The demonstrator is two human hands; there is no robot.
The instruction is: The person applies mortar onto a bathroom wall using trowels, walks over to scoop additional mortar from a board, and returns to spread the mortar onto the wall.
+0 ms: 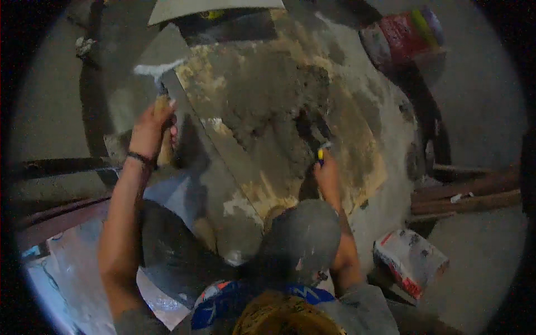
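Observation:
My left hand [156,125] is closed on the wooden handle of a scraper [163,100], whose wide, whitish blade is raised at the upper left of the board. My right hand [326,170] grips a trowel [319,129] by its yellow-and-black handle, low over a dark, lumpy patch of wet mortar [259,103]. The mortar is spread across a yellowish board [365,167] between and beyond my knees. Part of the trowel's blade is hard to tell from the dark mortar.
A red-and-white bucket [402,39] lies at the upper right. A white-and-red bag [410,259] is near my right elbow. Brown planks [466,201] lie at the right. A pale sheet [67,268] is at the lower left. A white panel [215,8] shows at the top.

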